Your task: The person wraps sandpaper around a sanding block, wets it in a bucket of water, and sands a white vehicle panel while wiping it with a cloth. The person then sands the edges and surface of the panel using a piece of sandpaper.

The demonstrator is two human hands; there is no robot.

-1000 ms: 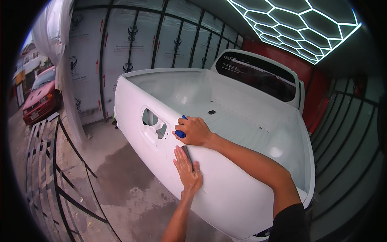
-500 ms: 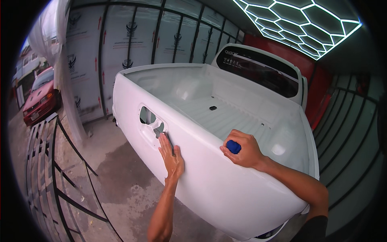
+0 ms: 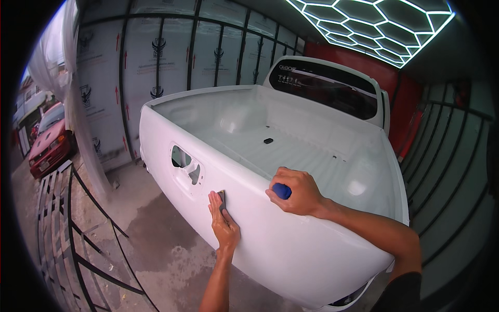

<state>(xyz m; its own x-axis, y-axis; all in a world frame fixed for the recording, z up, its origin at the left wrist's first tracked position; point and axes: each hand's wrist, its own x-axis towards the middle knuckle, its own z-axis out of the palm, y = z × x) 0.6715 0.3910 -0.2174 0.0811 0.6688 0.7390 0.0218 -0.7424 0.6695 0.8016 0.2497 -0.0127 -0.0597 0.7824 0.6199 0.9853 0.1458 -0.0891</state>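
Note:
A white pickup's tailgate [image 3: 270, 244] spans the middle, with a handle recess [image 3: 182, 179] cut through in places. My left hand [image 3: 226, 231] lies against its outer face, fingers extended, below and right of the recess. Under those fingers a dark grey sheet [image 3: 223, 200], like sandpaper with a yellowish edge, is pressed to the paint; most of it is hidden. At the tailgate's top edge rests my right hand [image 3: 304, 193], curled around a soft-looking blue lump [image 3: 281, 191]. Whether the lump is a cloth or a sponge, I cannot tell.
Behind the tailgate lies the truck bed [image 3: 301, 148], with a small black object [image 3: 268, 141] on its ribbed floor. A black metal frame [image 3: 78, 234] stands close on the left. Wet patches [image 3: 161, 229] mark the concrete. A red car [image 3: 51, 139] is parked outside.
My left hand has slid down and right, away from the handle recess, with the grey sheet. The right hand has shifted slightly left along the top edge. The view has turned a little.

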